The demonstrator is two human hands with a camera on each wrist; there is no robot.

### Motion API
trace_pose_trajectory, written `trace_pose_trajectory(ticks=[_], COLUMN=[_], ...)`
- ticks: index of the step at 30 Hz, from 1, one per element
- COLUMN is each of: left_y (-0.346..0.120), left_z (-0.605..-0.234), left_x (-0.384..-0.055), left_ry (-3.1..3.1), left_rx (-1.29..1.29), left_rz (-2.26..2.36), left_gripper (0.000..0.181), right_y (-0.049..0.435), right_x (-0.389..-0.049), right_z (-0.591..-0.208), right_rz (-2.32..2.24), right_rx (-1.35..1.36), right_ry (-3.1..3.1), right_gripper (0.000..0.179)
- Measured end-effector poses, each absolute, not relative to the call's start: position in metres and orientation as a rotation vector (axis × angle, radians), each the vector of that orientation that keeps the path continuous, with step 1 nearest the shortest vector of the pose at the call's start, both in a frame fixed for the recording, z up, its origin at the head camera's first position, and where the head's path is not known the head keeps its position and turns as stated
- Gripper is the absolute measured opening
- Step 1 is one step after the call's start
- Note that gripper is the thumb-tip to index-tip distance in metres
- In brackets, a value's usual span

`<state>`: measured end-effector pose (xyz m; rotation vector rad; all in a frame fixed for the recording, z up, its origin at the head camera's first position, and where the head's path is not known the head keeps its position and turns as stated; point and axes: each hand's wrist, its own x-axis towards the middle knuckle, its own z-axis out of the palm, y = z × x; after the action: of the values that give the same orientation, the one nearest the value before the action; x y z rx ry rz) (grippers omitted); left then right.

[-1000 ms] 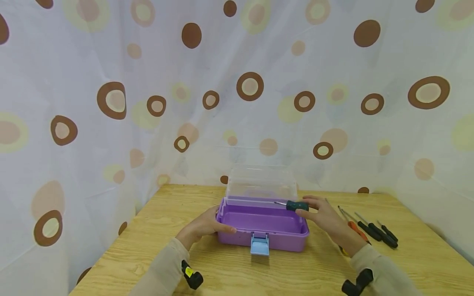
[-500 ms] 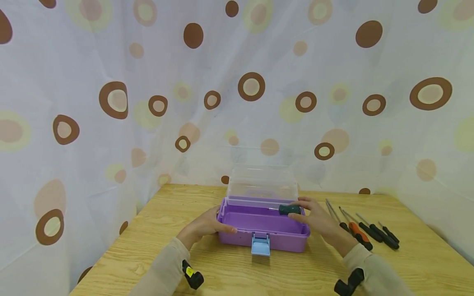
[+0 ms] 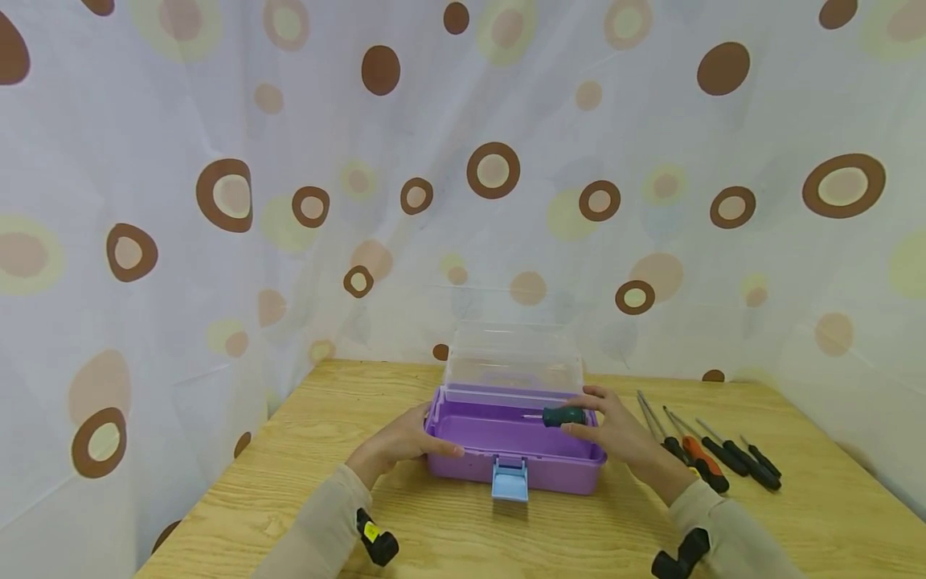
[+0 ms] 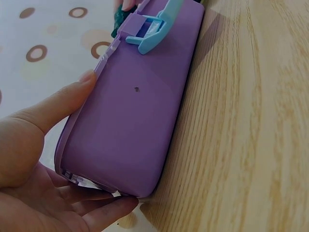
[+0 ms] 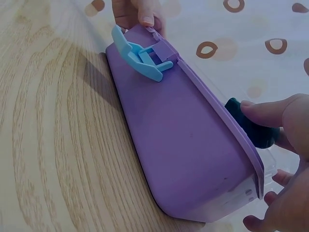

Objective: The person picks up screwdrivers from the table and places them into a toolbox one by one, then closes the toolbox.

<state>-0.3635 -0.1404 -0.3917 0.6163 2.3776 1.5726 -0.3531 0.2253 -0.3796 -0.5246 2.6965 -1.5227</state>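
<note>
A purple toolbox (image 3: pixel 472 468) stands on the table with its clear lid (image 3: pixel 515 358) raised at the back. My left hand (image 3: pixel 396 444) holds the box's left end, thumb over the front rim and fingers along the end wall, as the left wrist view shows. A light blue latch (image 3: pixel 510 481) hangs down at the front. In my right hand (image 3: pixel 615 430) is a short screwdriver with a dark green handle (image 3: pixel 563 416), pinched between thumb and fingers. The handle shows just past the rim in the right wrist view. The shaft points left over the box's inside.
Several screwdrivers lie to the right of the box, among them an orange and black one (image 3: pixel 705 465) and a long black one (image 3: pixel 752 465). The right forearm partly covers the nearest ones. A spotted curtain (image 3: pixel 434 121) hangs behind the wooden table (image 3: pixel 347 386).
My right hand has moved left and slightly down with the screwdriver, from above the box's right edge to over the inside. My left hand has kept its place on the box.
</note>
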Motion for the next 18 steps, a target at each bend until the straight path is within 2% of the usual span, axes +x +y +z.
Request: trace_pose_trajectory(ticks=[18], left_y=[-0.1406], left_z=[-0.3934], left_x=[-0.3654], left_ry=[2.366], left_rx=[0.644], left_rz=[1.586], left_gripper=[0.096], right_y=[0.2239], right_x=[-0.3514], right_z=[-0.3837], right_rz=[-1.434], right_rx=[-0.611], right_ry=[2.762], right_gripper=[0.042])
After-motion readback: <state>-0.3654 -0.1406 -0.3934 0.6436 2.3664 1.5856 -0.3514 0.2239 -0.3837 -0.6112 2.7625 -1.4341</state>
